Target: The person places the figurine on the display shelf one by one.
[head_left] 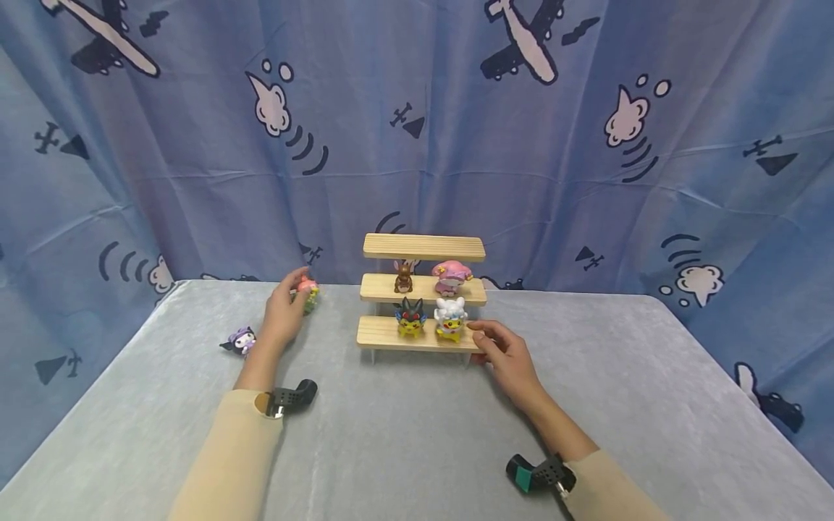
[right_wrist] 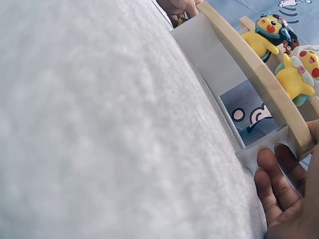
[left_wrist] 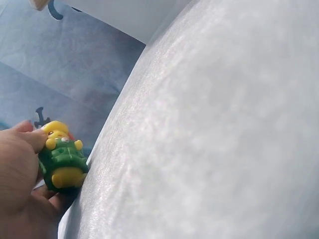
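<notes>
My left hand (head_left: 285, 310) pinches a small figurine (left_wrist: 66, 162) at the far left of the table; it has a yellow face and feet, a green body and a pinkish-red top. The figurine's base is at the tabletop. My right hand (head_left: 510, 359) holds the right end of the lowest board of a three-tier wooden display shelf (head_left: 423, 246), fingers against its clear side support (right_wrist: 264, 144). On that board stand a black-hooded yellow figurine (head_left: 411, 318) and a white-hooded yellow figurine (head_left: 450, 320). The middle board bears a brown figurine (head_left: 403, 276) and a pink-hooded figurine (head_left: 451, 278).
A black-and-purple figurine (head_left: 241, 341) lies on the table left of my left forearm. The table has a pale grey cloth (head_left: 404, 441). Behind it hangs a blue curtain (head_left: 365, 108) with airplane prints.
</notes>
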`<state>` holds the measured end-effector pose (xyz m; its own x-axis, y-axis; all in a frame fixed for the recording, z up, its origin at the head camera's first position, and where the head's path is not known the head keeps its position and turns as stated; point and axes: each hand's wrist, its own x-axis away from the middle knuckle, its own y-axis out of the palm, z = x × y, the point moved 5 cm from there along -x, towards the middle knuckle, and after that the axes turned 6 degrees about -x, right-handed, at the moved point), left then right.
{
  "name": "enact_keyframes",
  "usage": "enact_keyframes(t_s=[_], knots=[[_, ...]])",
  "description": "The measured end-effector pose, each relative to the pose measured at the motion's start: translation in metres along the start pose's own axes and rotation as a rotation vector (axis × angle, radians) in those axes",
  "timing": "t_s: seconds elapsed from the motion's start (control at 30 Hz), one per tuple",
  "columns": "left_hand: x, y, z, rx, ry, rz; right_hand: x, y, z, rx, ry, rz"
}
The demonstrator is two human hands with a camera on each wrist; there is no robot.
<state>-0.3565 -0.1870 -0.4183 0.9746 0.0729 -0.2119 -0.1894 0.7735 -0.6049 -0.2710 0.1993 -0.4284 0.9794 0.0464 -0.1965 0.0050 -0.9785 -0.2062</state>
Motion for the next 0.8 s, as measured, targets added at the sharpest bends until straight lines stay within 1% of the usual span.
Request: enact_keyframes(t_s=[0.1, 0.2, 0.5, 0.8], knots=[[-0.0001, -0.0006, 0.0011, -0.043, 0.045, -0.010, -0.0006, 0.0007, -0.0006, -0.005, -0.004, -0.003], [0.0008, -0.0005, 0.0015, -0.064, 0.066, -0.024, -0.0010, 0.0014, -0.0008, -0.005, -0.007, -0.008], [0.0031, 0.0002, 0.0001, -0.051, 0.013, -0.022, -0.0016, 0.0020, 0.0001, -0.007, -0.006, -0.014], [0.0035, -0.0036, 0.0021, -0.092, 0.004, 0.049, -0.0012, 0.0004, 0.0018, -0.009, 0.007, -0.004]])
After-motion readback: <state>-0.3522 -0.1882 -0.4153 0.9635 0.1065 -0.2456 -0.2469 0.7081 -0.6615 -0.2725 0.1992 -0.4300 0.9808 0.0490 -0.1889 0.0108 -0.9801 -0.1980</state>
